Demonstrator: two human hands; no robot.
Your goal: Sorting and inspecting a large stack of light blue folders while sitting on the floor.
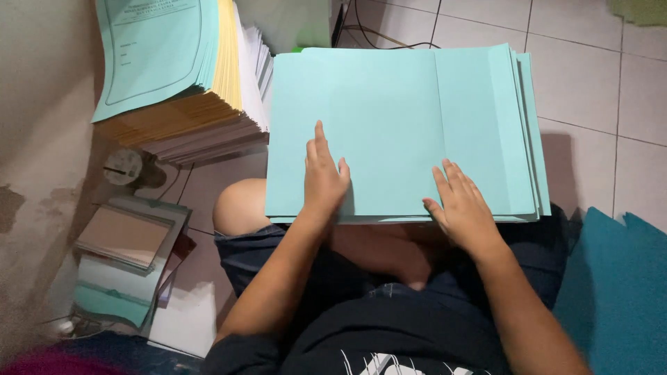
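Stack of light-blue paper folders (389, 125) sits on the person's lap, far edge overhanging the knee (240, 207) toward the tiled floor (590, 76). All positions below are relative to that stack.

- Left hand (323, 180): flat on the top folder, near its front edge, left of centre, fingers extended and close together, thumb out. Pressing down, nothing gripped.
- Right hand (462, 205): at the front edge, right of centre, fingers slightly spread, fingertips on the top sheet, palm off the edge. Also gripping nothing.
- Top folder shows 1 vertical fold line right of centre; the folders underneath fan out at the right edge, so the stack is not squared.

Risks, as I judge them:
- Stack is held by 2 flat palms on an uneven lap. Any leg shift or lifted hand and the fanned right-side folders likely slide off onto the floor.
- Uneven palm pressure on the flap could crease it off the fold line.
- Tall pile of blue, yellow and white papers (201, 83) just left of the stack leans and overhangs; a nudge from the stack's left edge could tip it.
- Cable (389, 38) on the floor behind the stack, a smaller bundle of papers (125, 239) left and nearer: both in the way of anything that slides.
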